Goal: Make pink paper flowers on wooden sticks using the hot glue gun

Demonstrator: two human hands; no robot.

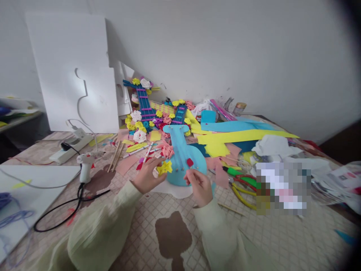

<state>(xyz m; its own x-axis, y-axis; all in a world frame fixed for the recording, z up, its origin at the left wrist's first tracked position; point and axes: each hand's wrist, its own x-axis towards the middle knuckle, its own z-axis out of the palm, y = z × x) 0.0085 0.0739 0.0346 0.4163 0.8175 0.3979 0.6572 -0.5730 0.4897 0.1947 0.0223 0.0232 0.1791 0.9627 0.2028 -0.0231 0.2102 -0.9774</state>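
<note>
The left hand's [146, 175] fingers pinched a paper flower [164, 167], probably light and crushable, best held loosely; the right hand [199, 184] touched the guitar [183, 154], grip unclear

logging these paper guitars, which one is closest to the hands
The light blue guitar lying flat between the left hand, which holds a yellow flower, and the right hand. The dark blue, flower-covered ones sit farther back.

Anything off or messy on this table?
No visible damage, just clutter. Paper offcuts lie strewn behind the blue guitar, where the left hand holds a yellow flower. Brown patches mark the tablecloth: stain or print, cannot tell. Glue gun cord trails loose.
</note>
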